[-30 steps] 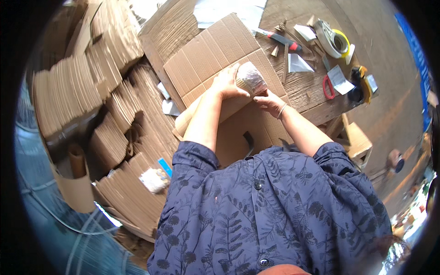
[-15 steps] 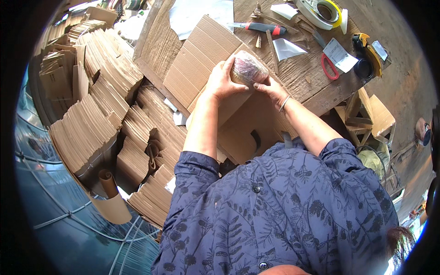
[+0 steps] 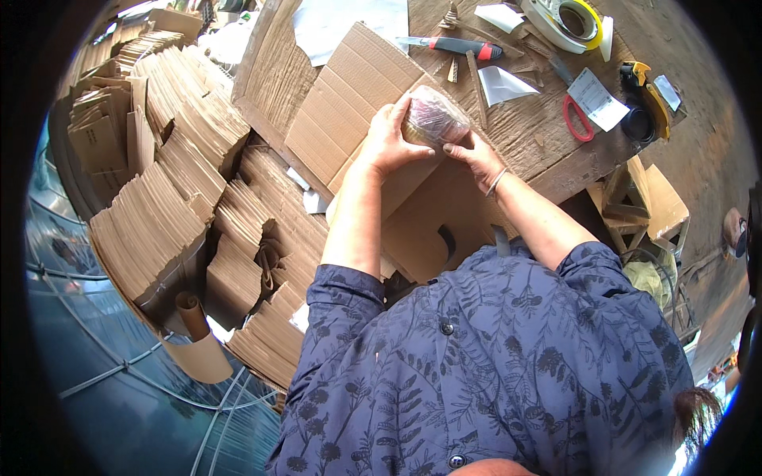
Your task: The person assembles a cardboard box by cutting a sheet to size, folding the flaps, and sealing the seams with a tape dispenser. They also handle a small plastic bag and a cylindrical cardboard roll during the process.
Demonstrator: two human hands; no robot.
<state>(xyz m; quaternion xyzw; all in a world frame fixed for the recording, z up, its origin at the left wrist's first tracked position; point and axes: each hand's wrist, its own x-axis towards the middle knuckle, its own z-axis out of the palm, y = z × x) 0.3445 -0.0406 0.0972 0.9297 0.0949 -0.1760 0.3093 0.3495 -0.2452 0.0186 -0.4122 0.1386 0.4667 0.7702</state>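
A rounded bundle in clear, shiny plastic film (image 3: 436, 117), pinkish and yellowish inside, is held between my two hands. My left hand (image 3: 389, 144) grips its left side, fingers curved along it and thumb at the near edge. From the right, my right hand (image 3: 478, 159) closes on it, its thumb at the lower right corner and its other fingers mostly hidden. Under the hands is an open cardboard box (image 3: 413, 238), right against my shirt. One wide, creased flap (image 3: 345, 99) spreads out to the far left. Whether the bundle touches the box, I cannot tell.
On the wooden table (image 3: 516, 131) lie a red-and-black-handled knife (image 3: 468, 47), red-handled scissors (image 3: 577, 119), tape rolls (image 3: 579, 24), a yellow tape dispenser (image 3: 647, 99) and paper pieces. Stacked flattened cardboard (image 3: 151, 226) crowds the left. Wooden stools (image 3: 627, 198) stand at the right.
The whole picture has shifted slightly, the table things moving a little to the right in it. Both hands keep the same hold on the wrapped bundle.
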